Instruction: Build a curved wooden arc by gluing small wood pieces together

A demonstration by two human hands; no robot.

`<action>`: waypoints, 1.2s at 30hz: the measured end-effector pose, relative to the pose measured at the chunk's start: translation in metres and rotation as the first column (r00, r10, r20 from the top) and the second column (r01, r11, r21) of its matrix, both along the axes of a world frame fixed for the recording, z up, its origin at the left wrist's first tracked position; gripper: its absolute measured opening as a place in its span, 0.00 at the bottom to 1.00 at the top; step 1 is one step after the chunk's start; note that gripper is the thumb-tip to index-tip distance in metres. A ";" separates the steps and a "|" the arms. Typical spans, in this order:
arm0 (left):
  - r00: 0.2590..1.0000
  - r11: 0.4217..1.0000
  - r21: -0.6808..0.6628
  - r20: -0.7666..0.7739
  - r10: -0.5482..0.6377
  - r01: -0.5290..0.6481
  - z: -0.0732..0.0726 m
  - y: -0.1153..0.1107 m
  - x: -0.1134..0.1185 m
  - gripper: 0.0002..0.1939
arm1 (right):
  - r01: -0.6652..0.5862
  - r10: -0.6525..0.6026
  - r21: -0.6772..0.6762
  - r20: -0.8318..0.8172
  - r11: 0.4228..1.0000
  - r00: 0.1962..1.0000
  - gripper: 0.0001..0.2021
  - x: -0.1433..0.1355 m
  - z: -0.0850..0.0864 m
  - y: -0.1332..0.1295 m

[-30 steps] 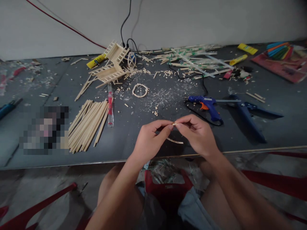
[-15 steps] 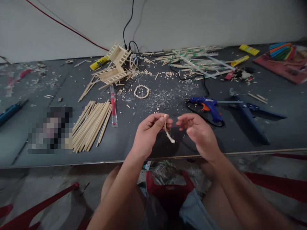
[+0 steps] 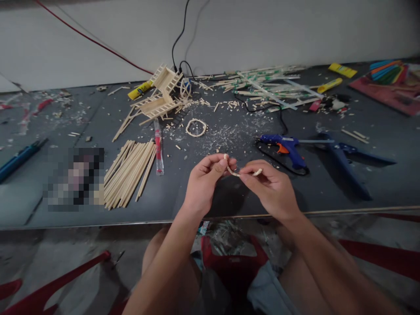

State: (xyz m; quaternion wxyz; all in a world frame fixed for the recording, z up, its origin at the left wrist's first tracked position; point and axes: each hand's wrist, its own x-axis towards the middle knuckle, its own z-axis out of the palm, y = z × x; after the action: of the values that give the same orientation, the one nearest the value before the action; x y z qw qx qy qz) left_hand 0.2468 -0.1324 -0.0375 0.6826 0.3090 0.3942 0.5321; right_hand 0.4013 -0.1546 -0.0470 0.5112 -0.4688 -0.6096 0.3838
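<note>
Between thumb and fingers, my left hand pinches one end of a curved strip of small pale wooden pieces. My right hand grips the same strip near its other end, whose tip sticks out above the fingers. Both hands are over the table's front edge area. Beyond them lies a closed ring of similar pale pieces. To the right rests a blue glue gun with an orange trigger and a clear stick in its back.
Wooden sticks lie left of the hands, beside a red-and-clear packet. A small wooden model stands behind. Blue cutters lie right, and green-tipped sticks are piled by the wall. Scraps litter the dark table.
My right hand has moved left and closed on the strip, which was hanging from my left hand. Its free end has swung up to the right. The view has shifted slightly.
</note>
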 end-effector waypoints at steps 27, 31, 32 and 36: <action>0.999 1.000 -0.031 0.036 -0.006 0.007 0.007 -0.002 -0.003 0.05 | -0.010 -0.048 -0.166 -0.336 0.986 0.941 0.03 -0.006 0.001 0.002; 0.999 0.999 0.018 -0.045 0.030 -0.030 0.004 -0.001 -0.004 0.05 | 0.054 -0.081 -0.108 -0.264 0.993 0.961 0.03 -0.006 0.001 0.000; 0.997 0.999 0.035 -0.071 0.038 -0.035 0.003 -0.001 -0.004 0.06 | 0.066 -0.091 -0.103 -0.258 0.992 0.962 0.03 -0.006 0.001 0.000; 0.983 0.994 0.066 -0.160 0.094 -0.084 0.002 -0.001 -0.003 0.09 | 0.087 -0.119 -0.118 -0.297 0.989 0.947 0.03 -0.006 0.001 0.000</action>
State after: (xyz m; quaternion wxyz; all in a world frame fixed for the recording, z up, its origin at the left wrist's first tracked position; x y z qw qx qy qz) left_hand 0.2434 -0.1334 -0.0360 0.6143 0.3534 0.4462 0.5465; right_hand 0.3950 -0.1544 -0.0460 0.5932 -0.4611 -0.4779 0.4550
